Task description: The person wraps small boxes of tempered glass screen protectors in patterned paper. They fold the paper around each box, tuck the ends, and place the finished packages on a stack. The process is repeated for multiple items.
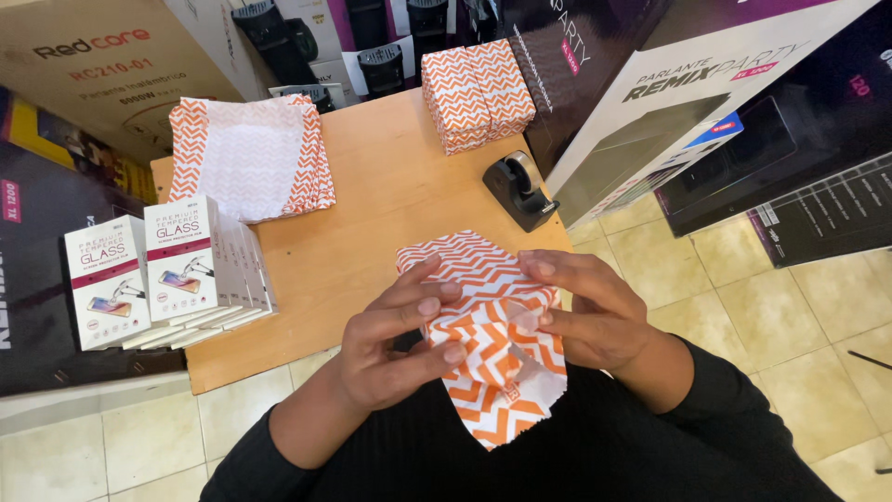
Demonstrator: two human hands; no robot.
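Note:
Both my hands hold a flat package partly wrapped in orange and white zigzag paper (483, 307) at the near edge of a wooden table (390, 195). My left hand (395, 339) grips its left side with fingers pressed on the folded paper. My right hand (585, 311) holds the right side, fingertips on a fold. A loose flap of the paper hangs down toward my body.
A stack of flat zigzag paper sheets (251, 153) lies at the table's far left. Several white slim boxes (167, 270) stand at the left edge. Wrapped packages (476, 93) are stacked at the back. A black tape dispenser (520, 191) sits on the right. Large cardboard boxes (706, 102) surround the table.

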